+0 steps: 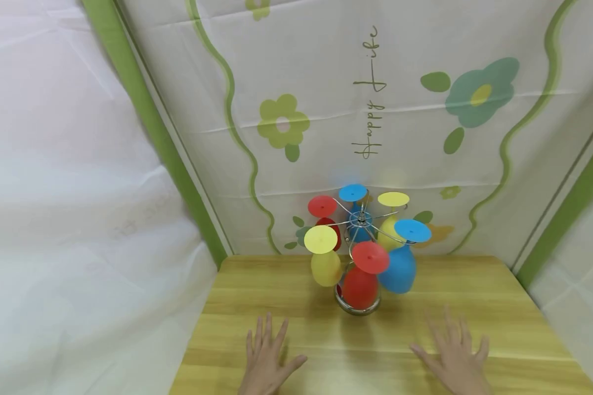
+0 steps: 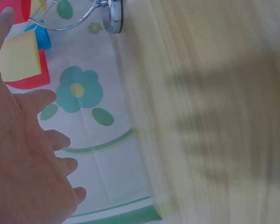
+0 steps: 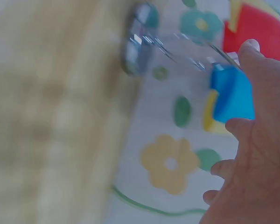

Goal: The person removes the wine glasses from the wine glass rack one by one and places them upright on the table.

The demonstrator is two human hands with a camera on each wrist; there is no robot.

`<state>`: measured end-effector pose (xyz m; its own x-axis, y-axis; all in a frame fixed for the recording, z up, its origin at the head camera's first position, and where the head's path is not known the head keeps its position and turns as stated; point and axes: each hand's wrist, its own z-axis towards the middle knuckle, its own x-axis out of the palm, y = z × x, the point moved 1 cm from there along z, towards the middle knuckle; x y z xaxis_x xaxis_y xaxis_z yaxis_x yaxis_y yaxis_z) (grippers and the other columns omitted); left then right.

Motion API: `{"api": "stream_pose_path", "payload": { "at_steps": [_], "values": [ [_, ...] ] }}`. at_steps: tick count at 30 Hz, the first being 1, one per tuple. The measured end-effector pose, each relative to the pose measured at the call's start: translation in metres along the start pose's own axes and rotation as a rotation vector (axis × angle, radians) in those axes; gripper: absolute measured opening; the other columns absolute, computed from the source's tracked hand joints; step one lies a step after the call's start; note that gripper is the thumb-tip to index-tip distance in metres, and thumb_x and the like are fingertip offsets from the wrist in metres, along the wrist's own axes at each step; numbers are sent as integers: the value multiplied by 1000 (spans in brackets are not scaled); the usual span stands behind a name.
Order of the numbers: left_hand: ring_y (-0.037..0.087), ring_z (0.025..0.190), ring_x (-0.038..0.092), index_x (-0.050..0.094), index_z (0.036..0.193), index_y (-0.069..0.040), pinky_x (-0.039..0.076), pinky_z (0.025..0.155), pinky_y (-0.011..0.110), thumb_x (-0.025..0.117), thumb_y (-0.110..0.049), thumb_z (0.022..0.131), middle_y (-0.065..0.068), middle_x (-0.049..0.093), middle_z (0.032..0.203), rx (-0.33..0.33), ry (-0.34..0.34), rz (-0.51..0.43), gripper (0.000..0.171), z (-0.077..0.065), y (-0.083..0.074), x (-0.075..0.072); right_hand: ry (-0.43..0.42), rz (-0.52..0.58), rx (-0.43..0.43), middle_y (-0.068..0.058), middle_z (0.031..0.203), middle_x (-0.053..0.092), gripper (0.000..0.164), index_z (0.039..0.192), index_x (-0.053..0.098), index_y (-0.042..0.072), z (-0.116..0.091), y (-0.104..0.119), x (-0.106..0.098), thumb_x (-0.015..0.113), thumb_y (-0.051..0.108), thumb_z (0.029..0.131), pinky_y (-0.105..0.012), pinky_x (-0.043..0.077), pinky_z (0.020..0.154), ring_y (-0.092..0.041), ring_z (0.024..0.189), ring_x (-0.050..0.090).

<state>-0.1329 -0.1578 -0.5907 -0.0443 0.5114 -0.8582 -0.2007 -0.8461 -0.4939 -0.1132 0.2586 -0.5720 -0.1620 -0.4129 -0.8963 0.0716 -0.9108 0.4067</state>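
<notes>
A chrome wire stand [image 1: 361, 219] on the table carries several goblets upside down, hung by their flat round feet: a red goblet [image 1: 361, 288] in front, a yellow goblet [image 1: 326, 269] to its left, a blue goblet [image 1: 398, 269] to its right, and one more of each colour behind. My left hand [image 1: 267, 362] is at the front left of the stand, fingers spread, holding nothing. On the front right, my right hand [image 1: 457, 359], slightly blurred, also has spread fingers and holds nothing. Both hands are apart from the goblets.
The wooden table [image 1: 257, 285] bears the stand near its back edge. Behind rises a white printed cloth [image 1: 326, 66] with flowers and lettering. Plain white cloth [image 1: 79, 219] hangs on the left, with green strips [image 1: 163, 142] along the corners.
</notes>
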Motion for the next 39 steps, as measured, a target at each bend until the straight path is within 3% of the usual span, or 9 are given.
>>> {"api": "stream_pose_path", "payload": {
  "at_steps": [2, 4, 8, 10, 14, 21, 26, 31, 39],
  "values": [
    [53, 155, 7, 40, 157, -20, -32, 112, 36, 62, -71, 87, 24, 11, 169, -6, 6, -2, 90, 1, 1, 1, -33, -10, -21, -28, 169, -3, 90, 165, 17, 21, 14, 1, -21, 62, 57, 96, -91, -12, 101, -63, 150, -3],
    [54, 154, 9, 41, 157, -18, -29, 116, 48, 63, -70, 87, 26, 13, 168, -1, 5, 11, 89, 2, 4, 2, -95, -37, -67, -25, 170, -5, 93, 165, 14, 21, 30, 7, -46, 63, 58, 94, -91, -10, 103, -59, 152, -3],
    [54, 154, 10, 41, 157, -17, -16, 120, 64, 63, -70, 87, 28, 16, 167, 3, 3, 25, 90, 8, 11, 0, -266, -73, -224, -19, 172, 1, 96, 165, 17, 24, 64, 34, -95, 63, 65, 91, -89, 2, 108, -51, 156, 2],
    [54, 154, 10, 41, 156, -16, -16, 120, 61, 64, -68, 87, 28, 17, 167, 7, -5, 20, 89, 11, 14, -1, -318, -73, -321, -17, 173, 5, 95, 164, 21, 24, 78, 53, -114, 62, 67, 91, -85, 1, 113, -47, 158, 4],
    [53, 155, 9, 41, 157, -18, -18, 121, 58, 65, -68, 87, 27, 15, 168, 3, -15, 20, 90, 15, 14, -5, -276, -72, -473, -15, 173, 6, 91, 163, 25, 24, 97, 93, -135, 58, 70, 92, -80, -2, 117, -43, 159, 1],
    [53, 154, 15, 42, 156, -16, 10, 117, 78, 64, -71, 86, 29, 18, 167, 73, -62, 89, 92, 34, 9, -12, -127, -102, -668, -16, 171, 16, 87, 161, 31, 24, 129, 130, -125, 67, 59, 91, -77, 6, 119, -40, 159, 4],
    [51, 156, 8, 39, 158, -18, 6, 120, 76, 67, -70, 84, 26, 13, 169, 67, -47, 61, 94, 44, 9, -16, -42, -131, -768, -18, 165, 33, 82, 158, 38, 16, 142, 134, -108, 78, 33, 89, -71, 23, 119, -43, 153, 24],
    [51, 156, 7, 36, 159, -18, 2, 120, 76, 66, -70, 84, 26, 11, 169, 66, -28, 21, 96, 48, 10, -17, -40, -170, -827, -21, 159, 43, 78, 155, 40, 5, 144, 134, -102, 78, 9, 88, -61, 41, 115, -44, 147, 38],
    [49, 157, 5, 32, 161, -19, 2, 121, 75, 61, -73, 87, 25, 8, 170, 65, 3, 52, 96, 54, 11, -18, -91, -188, -890, -21, 158, 45, 77, 151, 45, -2, 140, 135, -100, 82, 8, 84, -50, 37, 119, -41, 146, 43]
  ]
}}
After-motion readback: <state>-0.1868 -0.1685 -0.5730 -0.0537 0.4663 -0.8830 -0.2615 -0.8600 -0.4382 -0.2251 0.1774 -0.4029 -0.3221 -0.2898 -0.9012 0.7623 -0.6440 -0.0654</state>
